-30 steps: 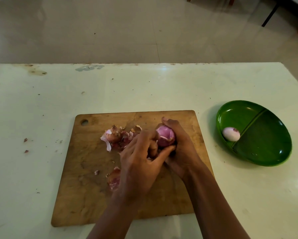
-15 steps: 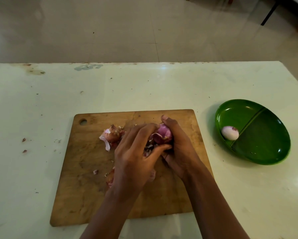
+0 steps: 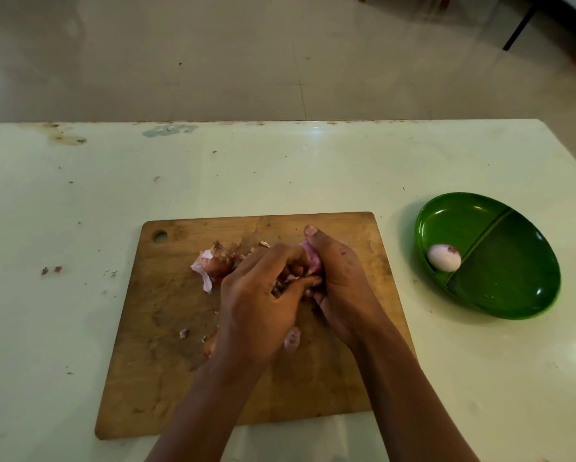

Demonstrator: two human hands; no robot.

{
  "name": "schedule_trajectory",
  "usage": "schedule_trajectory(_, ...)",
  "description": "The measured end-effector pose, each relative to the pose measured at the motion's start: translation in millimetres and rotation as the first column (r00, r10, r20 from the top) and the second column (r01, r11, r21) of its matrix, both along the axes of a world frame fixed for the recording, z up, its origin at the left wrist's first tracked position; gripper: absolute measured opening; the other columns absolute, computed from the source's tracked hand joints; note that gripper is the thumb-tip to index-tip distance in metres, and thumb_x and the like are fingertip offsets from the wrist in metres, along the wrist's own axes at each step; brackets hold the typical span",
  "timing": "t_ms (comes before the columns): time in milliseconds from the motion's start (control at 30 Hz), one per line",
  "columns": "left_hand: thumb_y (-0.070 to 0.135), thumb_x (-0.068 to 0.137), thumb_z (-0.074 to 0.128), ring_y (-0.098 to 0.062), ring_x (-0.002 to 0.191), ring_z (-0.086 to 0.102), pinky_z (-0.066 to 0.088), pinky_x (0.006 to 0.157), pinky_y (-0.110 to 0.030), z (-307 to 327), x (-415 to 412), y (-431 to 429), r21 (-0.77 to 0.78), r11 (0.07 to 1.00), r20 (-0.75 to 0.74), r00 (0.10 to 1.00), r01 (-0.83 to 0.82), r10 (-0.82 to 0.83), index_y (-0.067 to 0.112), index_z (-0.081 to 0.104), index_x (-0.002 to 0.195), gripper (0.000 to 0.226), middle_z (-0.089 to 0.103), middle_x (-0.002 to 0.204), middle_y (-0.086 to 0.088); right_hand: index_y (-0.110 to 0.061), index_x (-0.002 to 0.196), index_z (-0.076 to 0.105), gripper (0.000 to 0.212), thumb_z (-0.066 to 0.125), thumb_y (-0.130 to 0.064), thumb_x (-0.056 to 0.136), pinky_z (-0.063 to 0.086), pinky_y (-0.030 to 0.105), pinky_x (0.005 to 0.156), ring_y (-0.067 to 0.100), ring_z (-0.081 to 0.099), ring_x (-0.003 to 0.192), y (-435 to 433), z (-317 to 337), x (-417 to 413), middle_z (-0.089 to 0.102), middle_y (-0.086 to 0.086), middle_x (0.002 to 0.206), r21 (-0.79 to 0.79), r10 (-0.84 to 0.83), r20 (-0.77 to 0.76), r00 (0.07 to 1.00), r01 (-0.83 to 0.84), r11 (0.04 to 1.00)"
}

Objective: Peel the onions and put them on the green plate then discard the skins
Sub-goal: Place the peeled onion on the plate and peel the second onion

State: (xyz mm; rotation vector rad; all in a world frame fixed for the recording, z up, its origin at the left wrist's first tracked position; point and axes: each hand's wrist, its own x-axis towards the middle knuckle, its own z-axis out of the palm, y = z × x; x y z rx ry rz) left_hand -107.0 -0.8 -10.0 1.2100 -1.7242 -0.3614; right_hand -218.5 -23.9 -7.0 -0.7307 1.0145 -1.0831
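**Desk:** Right, what does the caption say about the onion?

**Photographer:** Both hands meet over a wooden cutting board (image 3: 166, 361) on a pale table (image 3: 79, 195). The right hand (image 3: 343, 288) wraps round a red onion (image 3: 313, 261), thumb pointing to 12 o'clock. Only a pink sliver of the bulb shows between the hands.

**Desk:** And the left?

**Photographer:** The left hand (image 3: 256, 301) has its fingers curled in against the same onion. Thumb and fingertips pinch at the skin on its side. Neither hand is slack, and both are clamped on the bulb, which sits just above the board's middle.

**Desk:** Where is the plate?

**Photographer:** The green plate (image 3: 513, 295) sits on the table at 3 o'clock from the board, apart from its edge. It is oval, with a ridge dividing it in two. One peeled onion (image 3: 444, 257) lies in the compartment nearer the board, touching the ridge (a fleck of purple shows at its top).

**Desk:** And the skins?

**Photographer:** A heap of skins (image 3: 213, 265) lies on the board at 10 o'clock from the hands, just beside the left knuckles. A pink scrap (image 3: 292, 340) lies at 6 o'clock, near the left wrist. Two small flakes (image 3: 49, 270) sit on the table at 9 o'clock, well clear of the board.
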Motion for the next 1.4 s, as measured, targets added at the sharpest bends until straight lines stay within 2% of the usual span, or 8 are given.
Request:
schedule_trajectory(200,0.000,0.067,0.081,-0.005,0.080,0.059,0.048,0.075,-0.009,-4.1,-1.1,-1.1,-0.007,1.000,0.010,1.000,-0.005,0.005,0.003,0.067,0.084,0.022,0.067,0.082,-0.001,-0.006,0.072,0.061,0.037,0.051,-0.037,0.091,0.044,0.021,0.053,0.013,0.051,0.055,-0.7,-4.7,-0.8,0.056,0.004,0.061,-0.036,-0.003,-0.042,0.999,0.002,0.999)
schedule_trajectory(400,0.009,0.075,0.073,0.000,0.082,0.058,0.046,0.074,-0.006,-3.6,-3.2,-0.4,0.008,0.996,-0.048,0.995,-0.085,0.085,0.005,0.066,0.087,0.014,0.064,0.084,0.003,-0.008,0.072,0.064,0.037,0.052,-0.040,0.084,0.054,0.024,0.064,0.015,0.061,0.065,-2.0,-2.0,0.5,0.064,0.006,0.069,0.010,-0.100,0.055,0.993,0.100,0.995)
schedule_trajectory(533,0.008,0.074,0.078,0.003,0.081,0.060,0.046,0.070,-0.003,-3.6,1.8,-2.4,0.050,0.983,-0.099,0.979,-0.175,0.179,0.006,0.066,0.092,0.022,0.061,0.084,0.009,-0.011,0.096,0.063,0.021,0.059,-0.026,0.081,0.059,0.026,0.071,0.022,0.069,0.086,-3.3,2.7,-2.1,0.068,0.015,0.102,0.184,-0.277,0.252,0.927,0.235,0.954)
schedule_trajectory(733,0.036,0.084,0.057,-0.010,0.092,0.066,0.058,0.074,-0.029,-5.7,2.4,-4.3,0.108,0.974,-0.085,0.974,-0.200,0.209,0.011,0.067,0.108,0.036,0.063,0.102,0.011,-0.006,0.117,0.062,0.039,0.059,-0.014,0.079,0.058,0.034,0.082,0.030,0.066,0.107,-4.4,1.4,-4.8,0.062,0.019,0.125,0.150,-0.227,0.384,0.895,0.182,0.972)
schedule_trajectory(800,0.039,0.083,0.057,-0.014,0.094,0.065,0.057,0.075,-0.034,-4.8,1.4,-5.1,0.110,0.965,-0.095,0.965,-0.236,0.247,0.012,0.067,0.109,0.039,0.061,0.103,0.013,-0.005,0.118,0.063,0.038,0.057,-0.011,0.080,0.057,0.033,0.085,0.030,0.065,0.109,-3.5,0.5,-5.4,0.063,0.018,0.124,0.133,-0.176,0.401,0.899,0.133,0.982)
schedule_trajectory(1000,0.023,0.080,0.070,-0.012,0.101,0.061,0.053,0.084,-0.028,-8.6,8.6,-9.0,0.100,0.971,-0.121,0.966,-0.218,0.229,0.011,0.071,0.105,0.028,0.068,0.107,-0.001,-0.006,0.112,0.064,0.035,0.059,-0.011,0.077,0.056,0.030,0.084,0.022,0.068,0.102,-1.4,1.0,-2.2,0.069,0.013,0.114,0.092,-0.085,0.340,0.937,0.056,0.994)
schedule_trajectory(1267,0.023,0.081,0.064,-0.017,0.097,0.056,0.045,0.083,-0.015,-12.1,21.5,-11.2,-0.070,0.989,0.145,0.980,-0.127,0.136,0.004,0.071,0.100,0.028,0.066,0.099,-0.008,-0.005,0.102,0.066,0.034,0.063,-0.022,0.072,0.060,0.025,0.072,0.018,0.071,0.083,-1.5,-0.5,-3.0,0.074,0.009,0.093,0.107,-0.094,0.226,0.970,0.072,0.992)
schedule_trajectory(1400,0.022,0.072,0.078,-0.015,0.099,0.052,0.040,0.089,-0.013,-8.4,20.4,-10.0,-0.072,0.995,0.162,0.984,-0.067,0.078,0.003,0.069,0.099,0.034,0.066,0.099,-0.007,-0.002,0.098,0.068,0.050,0.069,-0.039,0.064,0.059,0.025,0.070,0.020,0.070,0.079,-0.7,-1.5,-2.0,0.073,0.012,0.089,0.078,-0.079,0.171,0.982,0.066,0.995)
